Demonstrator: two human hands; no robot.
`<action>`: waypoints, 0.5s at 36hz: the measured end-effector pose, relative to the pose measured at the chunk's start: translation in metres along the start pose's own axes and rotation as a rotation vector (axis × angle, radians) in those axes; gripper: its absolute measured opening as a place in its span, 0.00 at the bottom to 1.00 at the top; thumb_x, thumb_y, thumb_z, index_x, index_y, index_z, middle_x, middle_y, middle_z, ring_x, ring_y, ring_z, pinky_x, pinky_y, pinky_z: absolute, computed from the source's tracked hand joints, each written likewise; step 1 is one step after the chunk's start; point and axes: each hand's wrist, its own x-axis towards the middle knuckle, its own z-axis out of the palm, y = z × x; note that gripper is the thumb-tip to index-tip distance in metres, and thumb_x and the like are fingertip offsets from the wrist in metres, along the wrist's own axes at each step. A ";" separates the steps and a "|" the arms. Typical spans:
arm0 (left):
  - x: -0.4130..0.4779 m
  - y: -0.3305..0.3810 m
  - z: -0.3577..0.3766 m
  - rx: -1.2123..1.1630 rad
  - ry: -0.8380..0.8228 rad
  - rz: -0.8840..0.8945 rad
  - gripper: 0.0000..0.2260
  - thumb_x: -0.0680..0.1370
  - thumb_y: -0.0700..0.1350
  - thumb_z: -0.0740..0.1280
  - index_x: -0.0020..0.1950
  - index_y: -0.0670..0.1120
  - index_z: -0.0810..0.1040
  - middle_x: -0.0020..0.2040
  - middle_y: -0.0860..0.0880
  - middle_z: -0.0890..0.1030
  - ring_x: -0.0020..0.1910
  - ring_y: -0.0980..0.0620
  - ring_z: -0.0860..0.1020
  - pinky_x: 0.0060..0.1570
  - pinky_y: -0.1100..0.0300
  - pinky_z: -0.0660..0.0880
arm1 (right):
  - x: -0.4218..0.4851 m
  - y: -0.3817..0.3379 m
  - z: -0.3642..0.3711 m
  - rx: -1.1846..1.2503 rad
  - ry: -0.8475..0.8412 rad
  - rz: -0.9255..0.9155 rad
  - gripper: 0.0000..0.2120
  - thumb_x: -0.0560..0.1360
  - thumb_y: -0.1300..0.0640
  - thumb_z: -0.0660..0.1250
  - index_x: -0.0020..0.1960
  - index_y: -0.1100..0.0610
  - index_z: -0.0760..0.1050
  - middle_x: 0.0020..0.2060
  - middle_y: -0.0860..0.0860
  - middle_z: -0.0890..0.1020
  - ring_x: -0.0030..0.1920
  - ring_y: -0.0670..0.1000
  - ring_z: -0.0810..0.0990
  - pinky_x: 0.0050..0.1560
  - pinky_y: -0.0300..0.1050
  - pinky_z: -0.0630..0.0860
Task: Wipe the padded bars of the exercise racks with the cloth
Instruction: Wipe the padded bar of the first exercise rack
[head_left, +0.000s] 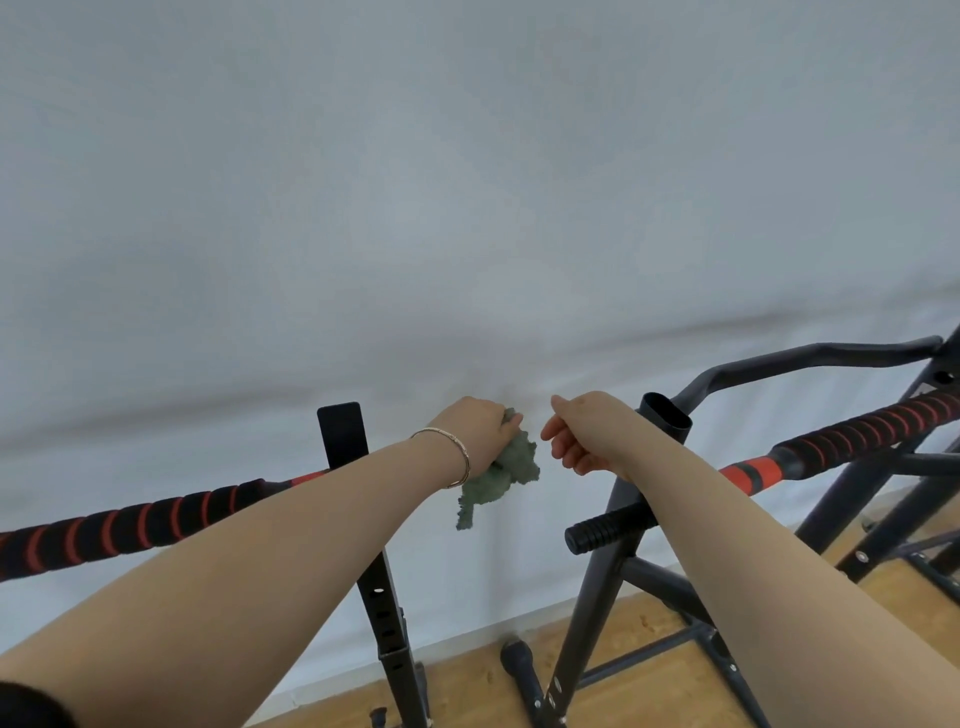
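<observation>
My left hand (475, 428) grips a crumpled green cloth (493, 478), which hangs below the fist in front of the white wall. My right hand (576, 434) is a short way to the right of the cloth, fingers loosely curled, holding nothing. A black padded bar with red stripes (130, 525) runs out to the left under my left forearm. A second red-and-black padded bar (857, 436) runs out to the right behind my right forearm. Neither hand touches a bar.
A black upright post (345, 436) stands behind my left wrist. On the right stands a black rack frame (597, 623) with a short ribbed handle (597, 535), an open tube end (667, 418) and a curved top bar (810, 358). Wooden floor lies below.
</observation>
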 end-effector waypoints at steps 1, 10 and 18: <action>0.001 -0.002 0.001 -0.016 0.029 -0.017 0.20 0.85 0.53 0.51 0.40 0.45 0.71 0.36 0.49 0.74 0.42 0.47 0.75 0.43 0.56 0.69 | 0.000 0.000 0.002 -0.006 -0.002 -0.007 0.23 0.85 0.50 0.56 0.49 0.66 0.80 0.32 0.56 0.81 0.31 0.52 0.77 0.34 0.44 0.76; -0.018 -0.024 -0.031 -0.601 0.275 -0.127 0.15 0.82 0.56 0.59 0.43 0.48 0.76 0.42 0.50 0.80 0.40 0.50 0.79 0.37 0.61 0.73 | -0.002 -0.007 0.021 0.009 0.036 -0.159 0.17 0.80 0.46 0.64 0.66 0.51 0.72 0.57 0.51 0.79 0.53 0.50 0.81 0.54 0.48 0.81; -0.049 -0.060 -0.048 -0.921 0.221 -0.070 0.07 0.77 0.50 0.70 0.51 0.48 0.81 0.48 0.47 0.84 0.51 0.47 0.83 0.56 0.44 0.78 | -0.023 -0.037 0.037 0.045 -0.046 -0.311 0.11 0.75 0.50 0.73 0.57 0.44 0.82 0.51 0.50 0.85 0.53 0.49 0.81 0.55 0.45 0.76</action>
